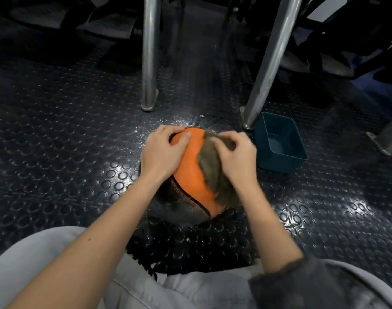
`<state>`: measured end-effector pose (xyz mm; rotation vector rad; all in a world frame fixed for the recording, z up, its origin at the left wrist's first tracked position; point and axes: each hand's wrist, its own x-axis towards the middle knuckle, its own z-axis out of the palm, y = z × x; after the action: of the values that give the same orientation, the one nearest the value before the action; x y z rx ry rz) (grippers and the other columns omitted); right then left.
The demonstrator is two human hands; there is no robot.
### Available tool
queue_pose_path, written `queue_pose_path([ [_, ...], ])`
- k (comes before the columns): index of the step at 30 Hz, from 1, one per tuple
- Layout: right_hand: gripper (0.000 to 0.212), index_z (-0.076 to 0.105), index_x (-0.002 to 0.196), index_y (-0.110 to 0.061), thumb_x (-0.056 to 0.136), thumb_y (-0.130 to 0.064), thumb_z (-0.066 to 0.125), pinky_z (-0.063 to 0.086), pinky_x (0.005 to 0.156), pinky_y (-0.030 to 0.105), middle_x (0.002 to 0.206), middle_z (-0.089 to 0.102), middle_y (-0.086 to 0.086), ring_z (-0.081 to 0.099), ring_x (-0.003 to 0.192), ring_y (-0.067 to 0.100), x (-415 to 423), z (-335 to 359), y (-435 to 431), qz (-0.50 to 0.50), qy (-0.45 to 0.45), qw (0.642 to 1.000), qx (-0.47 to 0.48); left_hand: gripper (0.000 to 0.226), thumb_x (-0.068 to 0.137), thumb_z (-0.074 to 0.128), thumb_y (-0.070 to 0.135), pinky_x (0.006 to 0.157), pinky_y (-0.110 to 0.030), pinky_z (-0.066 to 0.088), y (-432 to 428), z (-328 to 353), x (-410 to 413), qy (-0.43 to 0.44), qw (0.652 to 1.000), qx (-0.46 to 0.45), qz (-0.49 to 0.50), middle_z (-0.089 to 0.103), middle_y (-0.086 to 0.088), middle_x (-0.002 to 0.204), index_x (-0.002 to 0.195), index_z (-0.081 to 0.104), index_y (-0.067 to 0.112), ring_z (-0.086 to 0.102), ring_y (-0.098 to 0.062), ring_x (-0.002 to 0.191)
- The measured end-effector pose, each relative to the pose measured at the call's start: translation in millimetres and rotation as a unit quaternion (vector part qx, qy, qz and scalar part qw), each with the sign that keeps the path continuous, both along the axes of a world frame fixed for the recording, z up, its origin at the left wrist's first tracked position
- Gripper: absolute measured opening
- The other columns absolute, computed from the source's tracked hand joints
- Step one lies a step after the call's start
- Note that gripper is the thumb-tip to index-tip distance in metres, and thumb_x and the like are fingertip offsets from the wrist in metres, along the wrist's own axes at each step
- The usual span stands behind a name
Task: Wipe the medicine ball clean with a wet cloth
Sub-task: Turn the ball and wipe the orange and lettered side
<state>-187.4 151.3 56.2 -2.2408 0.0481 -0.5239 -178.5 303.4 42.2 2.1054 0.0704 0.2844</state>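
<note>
Left fingers (168,130) curled over the far top of the medicine ball (190,172), thumb laid flat on its orange panel: the left hand (162,152) has a firm hold of it. Right fingers (226,139) are bunched tight, pinching a brownish cloth (210,168) against the ball's upper right side; the right hand (235,157) sits on top of it, and the cloth trails down the orange toward the camera, blurred at the edges.

The ball sits on the floor (79,130) between the person's knees, with an orange panel on top and a dark panel lower left.

Just right of the ball, close by the right hand, is a dark blue rectangular tub (260,143). Only its bare blue bottom shows, and I can't tell whether there is water in it.

One slanted metal leg (270,63) comes down right at the tub's far left corner, and a second, upright leg (149,52) stands behind the ball. The floor is black studded rubber, glistening wet around the ball.
</note>
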Motion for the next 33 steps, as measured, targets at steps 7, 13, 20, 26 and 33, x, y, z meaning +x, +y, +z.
queue_pose_path([
  [7, 0.015, 0.069, 0.101, -0.012, 0.090, -0.017, 0.060, 0.041, 0.089, 0.027, 0.100, 0.060, 0.000, 0.055, 0.099, 0.018, -12, -6, 15, -0.053, 0.014, 0.998, 0.013, 0.020, 0.088, 0.059, 0.044, 0.094, -0.033, 0.039, 14, -5, -8, 0.005, 0.998, -0.059, 0.023, 0.057, 0.015, 0.113, 0.102, 0.066, 0.033, 0.049, -0.007, 0.110],
  [13, 0.021, 0.070, 0.091, -0.011, 0.087, -0.028, 0.058, 0.038, 0.081, 0.021, 0.086, 0.058, -0.001, 0.048, 0.084, 0.011, -78, -27, 36, 0.032, -0.127, 0.988, -0.082, 0.016, 0.083, 0.065, 0.045, 0.095, -0.033, 0.041, 11, -4, 2, 0.010, 0.997, -0.069, -0.014, 0.061, 0.017, 0.108, 0.096, 0.069, 0.036, 0.053, -0.008, 0.108],
  [20, 0.020, 0.070, 0.104, -0.011, 0.090, -0.023, 0.062, 0.047, 0.091, 0.030, 0.099, 0.065, 0.002, 0.060, 0.098, 0.015, 3, -8, -10, -0.069, 0.065, 0.994, 0.046, 0.018, 0.078, 0.068, 0.049, 0.098, -0.039, 0.041, 19, -5, 1, 0.015, 0.994, -0.099, -0.039, 0.058, 0.023, 0.105, 0.094, 0.067, 0.042, 0.052, -0.006, 0.108],
  [26, 0.018, 0.070, 0.096, -0.012, 0.088, -0.023, 0.058, 0.042, 0.085, 0.031, 0.093, 0.060, 0.003, 0.056, 0.094, 0.023, -51, -13, 36, -0.037, -0.057, 0.998, -0.017, 0.017, 0.066, 0.063, 0.058, 0.097, -0.038, 0.043, 17, -5, 2, 0.014, 0.994, -0.102, -0.033, 0.062, 0.024, 0.101, 0.080, 0.064, 0.049, 0.055, -0.002, 0.103],
  [33, 0.017, 0.072, 0.094, -0.013, 0.087, -0.026, 0.065, 0.042, 0.082, 0.027, 0.090, 0.061, 0.004, 0.056, 0.089, 0.018, -31, -7, 19, -0.025, -0.055, 0.998, -0.033, 0.029, 0.066, 0.065, 0.059, 0.099, -0.035, 0.041, 11, -7, 3, -0.006, 0.994, -0.094, -0.057, 0.062, 0.022, 0.106, 0.091, 0.069, 0.044, 0.055, -0.005, 0.107],
])
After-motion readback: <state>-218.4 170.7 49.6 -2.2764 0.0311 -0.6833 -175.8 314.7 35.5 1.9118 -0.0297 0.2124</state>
